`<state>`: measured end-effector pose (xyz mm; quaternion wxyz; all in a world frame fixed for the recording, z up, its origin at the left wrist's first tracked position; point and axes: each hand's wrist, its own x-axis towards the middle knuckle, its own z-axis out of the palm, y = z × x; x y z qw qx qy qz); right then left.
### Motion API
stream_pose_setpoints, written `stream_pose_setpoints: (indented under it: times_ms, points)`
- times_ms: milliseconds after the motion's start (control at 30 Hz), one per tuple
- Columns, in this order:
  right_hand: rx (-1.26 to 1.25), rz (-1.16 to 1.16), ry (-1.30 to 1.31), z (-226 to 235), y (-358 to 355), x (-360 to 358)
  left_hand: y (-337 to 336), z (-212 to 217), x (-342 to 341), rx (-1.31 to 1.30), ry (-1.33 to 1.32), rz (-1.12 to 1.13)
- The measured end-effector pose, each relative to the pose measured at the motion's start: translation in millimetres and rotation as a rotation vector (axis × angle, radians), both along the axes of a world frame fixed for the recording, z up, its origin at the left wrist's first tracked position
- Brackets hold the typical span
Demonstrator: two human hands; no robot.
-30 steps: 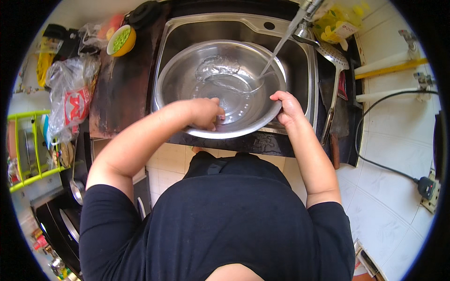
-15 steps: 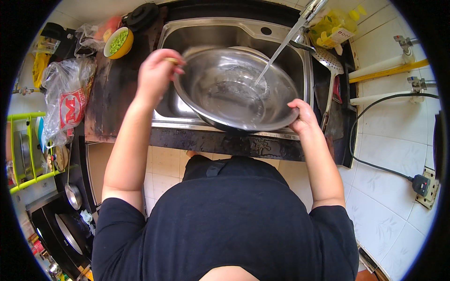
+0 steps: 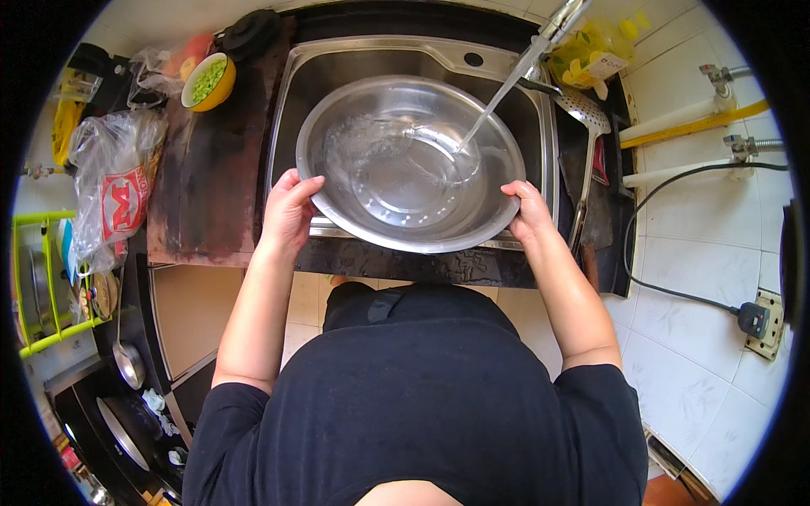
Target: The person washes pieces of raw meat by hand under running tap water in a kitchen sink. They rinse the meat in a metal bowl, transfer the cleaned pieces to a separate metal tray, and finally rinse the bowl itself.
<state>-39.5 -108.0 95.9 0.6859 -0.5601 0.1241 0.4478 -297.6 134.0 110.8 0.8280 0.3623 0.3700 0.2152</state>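
A wide stainless steel basin (image 3: 371, 229) is held between my two hands over the sink (image 3: 287, 110). My left hand (image 3: 289, 207) grips its left rim, thumb on top and the fingers partly hidden beneath. On the opposite rim, my right hand (image 3: 526, 211) has the same sort of hold. Water runs in a stream from the faucet (image 3: 553, 29) into the basin, where clear, rippling water covers the bottom. The basin looks roughly level and hides much of the sink.
Left of the sink, a yellow bowl (image 3: 221, 89) of chopped green pieces stands near a plastic bag (image 3: 105, 164). A long-handled skimmer (image 3: 584, 181) lies along the sink's right side. A plugged-in black cable (image 3: 696, 297) hangs by the right wall.
My left hand has come down from above the basin onto its left rim. The basin has levelled and shifted slightly left. My right hand keeps its hold.
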Motion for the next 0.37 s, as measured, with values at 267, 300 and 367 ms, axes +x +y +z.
stream_pose_setpoints:
  times_ms: [267,300,367]
  points:
    - [-0.004,0.082,0.199,-39,49,4,3,75,34,0.405,0.005,0.119]
    - [0.006,0.129,0.270,-49,50,4,4,78,35,0.369,0.037,0.154]
    - [-0.050,0.218,0.251,-49,47,0,10,76,29,0.373,0.076,0.160]
